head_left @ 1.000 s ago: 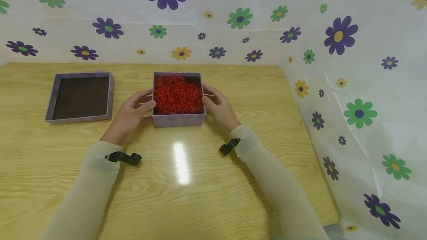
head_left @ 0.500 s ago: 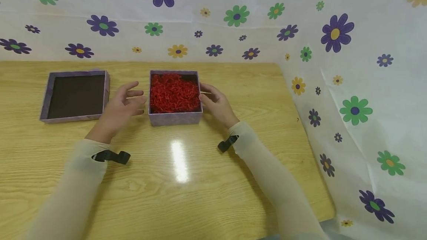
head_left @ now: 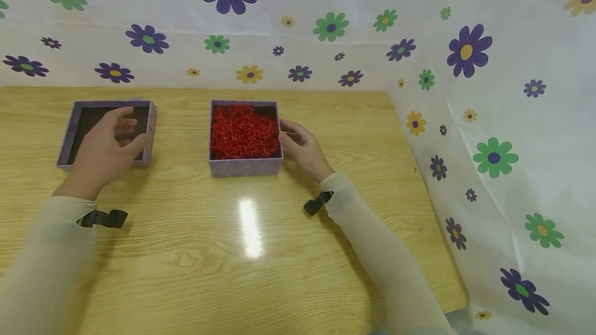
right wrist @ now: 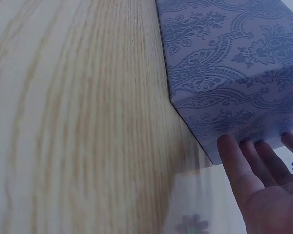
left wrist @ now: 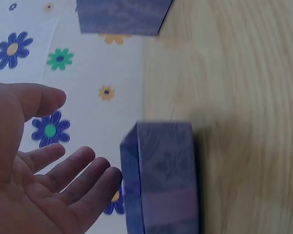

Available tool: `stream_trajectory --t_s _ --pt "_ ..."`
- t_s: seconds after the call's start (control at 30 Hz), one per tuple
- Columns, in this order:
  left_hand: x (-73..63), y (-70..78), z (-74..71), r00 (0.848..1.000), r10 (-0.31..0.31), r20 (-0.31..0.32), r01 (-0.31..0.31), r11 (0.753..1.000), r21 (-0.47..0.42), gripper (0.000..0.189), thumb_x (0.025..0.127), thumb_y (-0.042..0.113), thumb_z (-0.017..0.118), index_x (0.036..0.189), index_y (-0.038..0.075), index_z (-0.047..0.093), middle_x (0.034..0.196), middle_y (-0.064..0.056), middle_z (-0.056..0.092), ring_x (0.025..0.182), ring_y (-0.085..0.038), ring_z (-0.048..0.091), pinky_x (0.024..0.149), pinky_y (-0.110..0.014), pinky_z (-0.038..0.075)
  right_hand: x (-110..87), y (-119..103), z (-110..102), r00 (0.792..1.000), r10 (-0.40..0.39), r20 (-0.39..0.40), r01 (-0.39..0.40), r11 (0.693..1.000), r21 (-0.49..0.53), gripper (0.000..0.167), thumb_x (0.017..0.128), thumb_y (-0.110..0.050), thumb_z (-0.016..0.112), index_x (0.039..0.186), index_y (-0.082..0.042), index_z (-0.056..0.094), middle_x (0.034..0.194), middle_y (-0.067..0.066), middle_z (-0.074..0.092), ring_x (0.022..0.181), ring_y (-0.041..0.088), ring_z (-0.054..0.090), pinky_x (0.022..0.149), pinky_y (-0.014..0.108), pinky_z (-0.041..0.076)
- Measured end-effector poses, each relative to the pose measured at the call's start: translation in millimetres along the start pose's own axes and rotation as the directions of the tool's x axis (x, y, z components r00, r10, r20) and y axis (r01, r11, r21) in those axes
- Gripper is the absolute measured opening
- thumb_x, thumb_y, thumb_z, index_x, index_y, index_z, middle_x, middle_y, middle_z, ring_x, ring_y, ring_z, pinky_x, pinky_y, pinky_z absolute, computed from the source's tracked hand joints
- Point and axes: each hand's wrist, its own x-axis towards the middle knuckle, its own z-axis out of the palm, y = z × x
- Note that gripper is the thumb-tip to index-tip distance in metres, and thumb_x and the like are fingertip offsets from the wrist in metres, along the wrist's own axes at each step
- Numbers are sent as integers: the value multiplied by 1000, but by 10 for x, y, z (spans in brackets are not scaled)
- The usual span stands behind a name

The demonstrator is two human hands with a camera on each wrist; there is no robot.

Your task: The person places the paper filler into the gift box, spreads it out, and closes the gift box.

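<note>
Our left hand [head_left: 106,143] shifts from beside the box [head_left: 246,168] to above the lid [head_left: 93,113], at the box's nine o'clock, fingers apart, holding nothing; our right hand [head_left: 304,151] touches the three o'clock side, fingers relaxed. Red shreds [head_left: 244,132] already lie inside; the lid remains off.

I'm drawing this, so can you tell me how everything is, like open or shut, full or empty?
Purple box: open on top, upright on the table
Red paper shreds: crinkled, filling most of the box
Shallow purple lid: off the box, hollow side up
Left hand: over the lid, holding nothing
Right hand: touching the box's right side
Flowered sheet: creased
</note>
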Motion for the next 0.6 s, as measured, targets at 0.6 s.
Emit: stream_trajectory --t_s 0.6 --pt "-9 -787 -652 930 -356 -95 355 934 -23 87 105 55 42 164 -1 12 162 -39 19 137 -65 33 101 -77 38 -6 30 -6 1000 12 -23 -12 1000 4 44 107 -16 59 149 -6 54 145 13 57 130 25 57 105 39 53"
